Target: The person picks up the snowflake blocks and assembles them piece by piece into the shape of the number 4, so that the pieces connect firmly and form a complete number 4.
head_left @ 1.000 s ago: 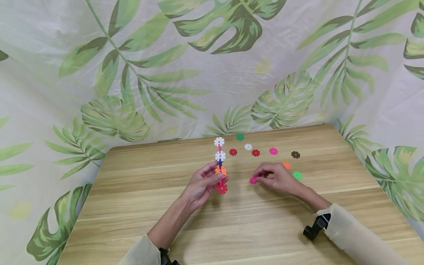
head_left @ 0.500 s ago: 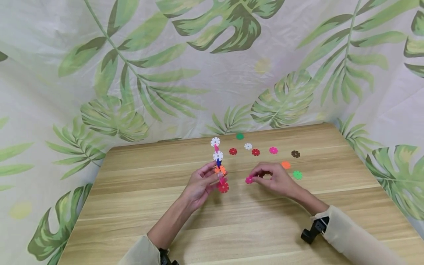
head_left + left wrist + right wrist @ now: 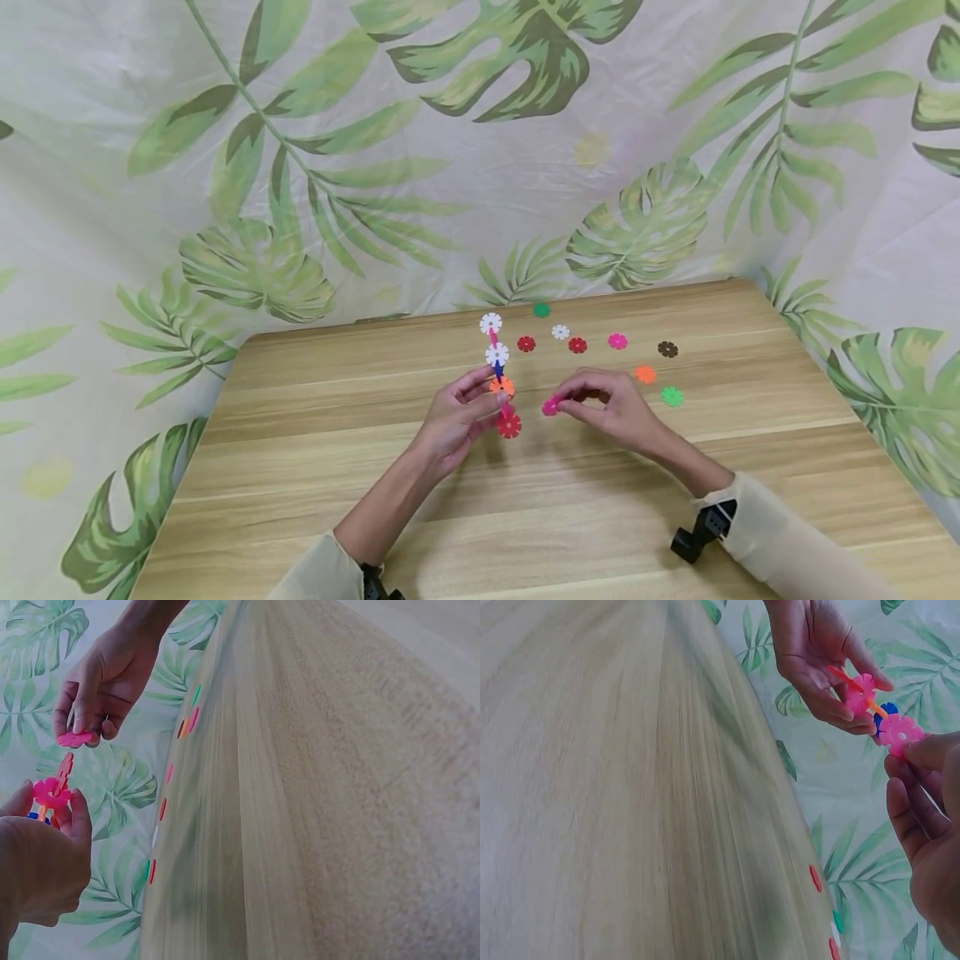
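My left hand grips a chain of slotted plastic discs near its lower end, raised over the table. From the top run a white disc, a pink one seen edge-on, another white disc, a blue one, an orange disc, a pink one by the thumb and a red disc. To its right, my right hand pinches a single pink slotted disc between thumb and forefinger. In the left wrist view that pink disc is a short gap from the red disc at the chain's end.
Loose slotted discs lie flat toward the back right of the wooden table: green, white, two red, pink, brown, orange and bright green. A leaf-patterned cloth hangs behind the table.
My right hand has moved left with the pink disc, closer to the chain. The chain in my left hand has tilted a little, its red end shifting slightly right.
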Available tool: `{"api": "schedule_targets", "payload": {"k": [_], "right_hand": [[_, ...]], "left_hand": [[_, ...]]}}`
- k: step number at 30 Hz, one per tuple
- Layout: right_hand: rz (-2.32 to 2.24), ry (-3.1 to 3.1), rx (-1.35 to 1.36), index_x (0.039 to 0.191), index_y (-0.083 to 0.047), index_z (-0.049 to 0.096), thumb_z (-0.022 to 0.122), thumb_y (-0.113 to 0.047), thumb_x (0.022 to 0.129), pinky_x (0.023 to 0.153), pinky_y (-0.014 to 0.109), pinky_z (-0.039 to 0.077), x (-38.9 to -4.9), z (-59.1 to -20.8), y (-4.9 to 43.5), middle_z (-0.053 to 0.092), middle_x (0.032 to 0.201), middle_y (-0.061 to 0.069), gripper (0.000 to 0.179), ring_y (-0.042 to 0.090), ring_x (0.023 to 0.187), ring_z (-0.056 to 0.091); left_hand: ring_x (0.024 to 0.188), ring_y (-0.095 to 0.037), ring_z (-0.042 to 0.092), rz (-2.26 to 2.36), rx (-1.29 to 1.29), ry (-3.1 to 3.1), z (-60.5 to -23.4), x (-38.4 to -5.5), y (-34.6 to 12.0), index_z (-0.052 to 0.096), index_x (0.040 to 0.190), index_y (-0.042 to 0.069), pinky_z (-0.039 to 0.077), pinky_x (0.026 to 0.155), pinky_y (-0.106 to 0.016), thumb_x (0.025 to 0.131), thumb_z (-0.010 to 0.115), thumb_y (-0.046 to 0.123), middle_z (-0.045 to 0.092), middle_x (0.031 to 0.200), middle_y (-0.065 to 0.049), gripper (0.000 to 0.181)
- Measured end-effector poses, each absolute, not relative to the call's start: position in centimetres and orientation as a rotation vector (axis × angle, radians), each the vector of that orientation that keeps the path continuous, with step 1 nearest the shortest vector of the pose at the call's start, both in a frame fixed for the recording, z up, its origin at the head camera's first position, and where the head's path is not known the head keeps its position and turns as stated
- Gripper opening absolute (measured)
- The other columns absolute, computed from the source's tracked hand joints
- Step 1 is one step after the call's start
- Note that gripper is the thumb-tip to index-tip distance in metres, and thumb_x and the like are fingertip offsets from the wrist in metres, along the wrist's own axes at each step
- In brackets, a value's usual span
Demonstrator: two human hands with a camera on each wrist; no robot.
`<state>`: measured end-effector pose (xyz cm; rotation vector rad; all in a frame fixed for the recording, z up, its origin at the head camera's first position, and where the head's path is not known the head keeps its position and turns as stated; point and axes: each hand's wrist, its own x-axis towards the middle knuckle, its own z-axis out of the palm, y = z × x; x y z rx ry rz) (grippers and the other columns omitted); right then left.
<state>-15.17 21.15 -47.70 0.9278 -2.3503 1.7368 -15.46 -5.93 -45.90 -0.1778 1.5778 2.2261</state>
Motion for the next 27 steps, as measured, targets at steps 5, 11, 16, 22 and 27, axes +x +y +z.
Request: {"api": "schedule_targets", "payload": {"k": [5, 11, 16, 22, 27], "right_hand": [[1.833, -2.319, 0.899, 0.108, -0.009, 0.079, 0.075, 0.004, 0.095, 0.079, 0.033, 0.064, -15.1, -47.7, 20.6, 0.079, 0.104, 0.006, 0.019, 0.018, 0.092, 0.074], [1.87, -2.292, 0.877, 0.108, -0.008, 0.078, 0.075, 0.003, 0.096, 0.077, 0.033, 0.063, -15.0, -47.9, 19.9, 0.08, 0.104, 0.007, 0.017, 0.022, 0.092, 0.075], [1.903, -2.264, 0.866, 0.107, -0.007, 0.079, 0.075, 0.003, 0.096, 0.074, 0.027, 0.061, -15.0, -48.0, 19.4, 0.08, 0.102, 0.008, 0.016, 0.028, 0.091, 0.076], [1.906, -2.255, 0.872, 0.107, -0.008, 0.079, 0.075, 0.003, 0.096, 0.071, 0.025, 0.059, -15.0, -47.9, 19.0, 0.08, 0.102, 0.006, 0.017, 0.036, 0.091, 0.074], [1.89, -2.279, 0.868, 0.107, -0.01, 0.08, 0.075, 0.001, 0.096, 0.077, 0.03, 0.062, -15.0, -47.8, 18.7, 0.08, 0.104, 0.004, 0.016, 0.025, 0.095, 0.076]], "left_hand": [[0.103, -0.019, 0.073, 2.211, -0.189, 1.629, -45.9, -15.5, -5.9, 0.059, 0.148, 0.007, 0.062, 0.091, -0.034, 0.097, 0.075, 0.0, 0.066, 0.12, -0.007, 0.054], [0.103, -0.018, 0.073, 2.19, -0.211, 1.662, -45.9, -15.7, -5.8, 0.062, 0.145, 0.008, 0.062, 0.093, -0.035, 0.096, 0.078, 0.002, 0.067, 0.119, -0.008, 0.052], [0.102, -0.018, 0.073, 2.187, -0.206, 1.641, -45.8, -15.7, -5.7, 0.061, 0.146, 0.008, 0.062, 0.093, -0.033, 0.096, 0.077, 0.0, 0.067, 0.118, -0.008, 0.053], [0.103, -0.019, 0.072, 2.167, -0.204, 1.641, -45.7, -15.7, -5.6, 0.061, 0.145, 0.008, 0.062, 0.092, -0.033, 0.095, 0.078, 0.002, 0.068, 0.116, -0.008, 0.053], [0.105, -0.021, 0.073, 2.135, -0.204, 1.66, -45.5, -15.7, -5.6, 0.061, 0.146, 0.008, 0.062, 0.093, -0.033, 0.095, 0.08, 0.006, 0.068, 0.117, -0.009, 0.054]]}}
